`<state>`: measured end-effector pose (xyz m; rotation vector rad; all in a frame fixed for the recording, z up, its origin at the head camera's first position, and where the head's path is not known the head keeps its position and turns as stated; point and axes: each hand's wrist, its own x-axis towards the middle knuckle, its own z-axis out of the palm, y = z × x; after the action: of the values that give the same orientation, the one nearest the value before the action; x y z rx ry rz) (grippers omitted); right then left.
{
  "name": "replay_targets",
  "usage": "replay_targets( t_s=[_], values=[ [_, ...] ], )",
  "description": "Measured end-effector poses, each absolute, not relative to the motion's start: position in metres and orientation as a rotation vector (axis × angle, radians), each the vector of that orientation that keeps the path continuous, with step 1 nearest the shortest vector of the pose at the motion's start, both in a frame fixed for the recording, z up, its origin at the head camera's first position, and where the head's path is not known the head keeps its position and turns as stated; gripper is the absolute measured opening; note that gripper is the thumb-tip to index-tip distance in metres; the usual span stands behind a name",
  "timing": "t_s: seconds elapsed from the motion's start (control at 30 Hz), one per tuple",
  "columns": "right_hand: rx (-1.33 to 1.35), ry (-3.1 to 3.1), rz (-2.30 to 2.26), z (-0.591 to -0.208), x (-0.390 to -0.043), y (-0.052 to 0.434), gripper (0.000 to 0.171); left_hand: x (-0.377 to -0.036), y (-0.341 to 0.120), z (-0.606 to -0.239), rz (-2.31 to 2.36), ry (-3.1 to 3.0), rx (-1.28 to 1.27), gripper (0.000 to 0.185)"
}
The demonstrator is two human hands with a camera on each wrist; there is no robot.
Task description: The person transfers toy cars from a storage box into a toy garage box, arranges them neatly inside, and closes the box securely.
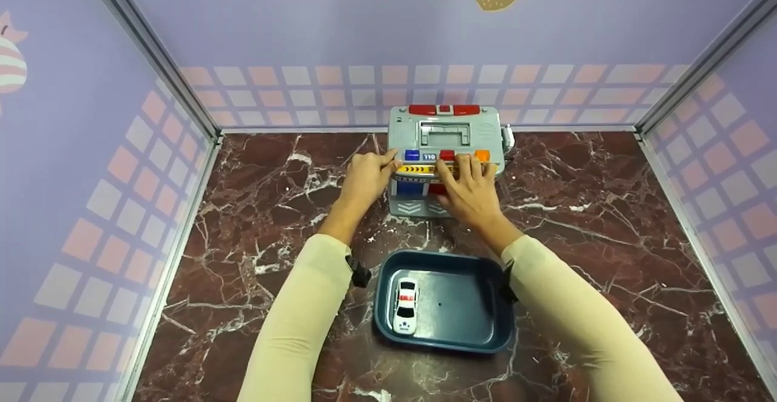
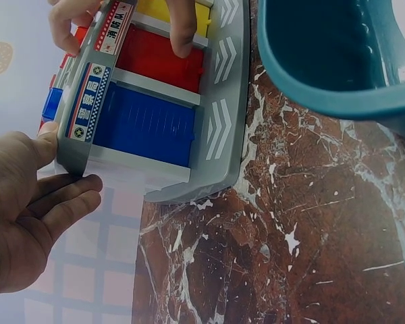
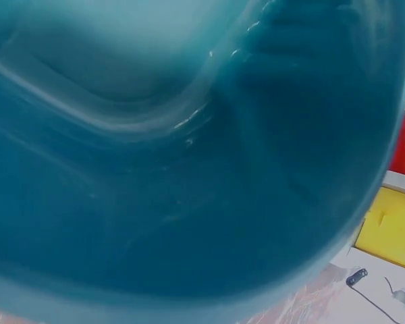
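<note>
A grey toy garage (image 1: 479,135) stands at the back of the surface, with a blue door (image 2: 145,125), a red door (image 2: 165,61) and a yellow door (image 3: 395,226). My left hand (image 1: 366,178) grips its left front corner, the thumb near the blue button (image 1: 412,155) and the other fingers under the ledge. My right hand (image 1: 470,192) holds the front ledge, its fingers bent over the top near the red button (image 1: 447,155). Its thumb hangs in front of the red door; whether it touches cannot be told. The tray hides nearly all of that hand in the right wrist view.
Nearer me sits a dark teal tray (image 1: 446,346), under my right wrist. A white toy police car (image 1: 405,308) lies along its left side. Patterned walls (image 1: 413,31) enclose the dark red marbled surface (image 1: 273,207) at the back and sides.
</note>
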<state>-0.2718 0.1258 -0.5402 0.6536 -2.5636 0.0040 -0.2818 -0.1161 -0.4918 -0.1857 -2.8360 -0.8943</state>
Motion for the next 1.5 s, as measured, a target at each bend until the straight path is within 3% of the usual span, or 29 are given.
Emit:
replay_targets(
  t_s=[0.37,0.73,1.3,1.5],
  values=[
    [0.805,-2.576,0.013,-0.518,-0.266,0.112,0.084,-0.282,-0.118,-0.494,-0.896,-2.827,-0.198,0.038],
    [1.031,-2.603,-0.029,-0.506,-0.259,0.09,0.1,-0.281,-0.115,-0.494,-0.868,-2.799,-0.201,0.034],
    [1.056,-2.586,0.095,-0.501,-0.261,0.085,0.082,-0.282,-0.116,-0.493,-0.867,-2.8,-0.233,0.033],
    [1.058,-2.655,0.12,-0.497,-0.261,0.085,0.099,-0.283,-0.116,-0.494,-0.86,-2.795,-0.234,0.036]
  ],
)
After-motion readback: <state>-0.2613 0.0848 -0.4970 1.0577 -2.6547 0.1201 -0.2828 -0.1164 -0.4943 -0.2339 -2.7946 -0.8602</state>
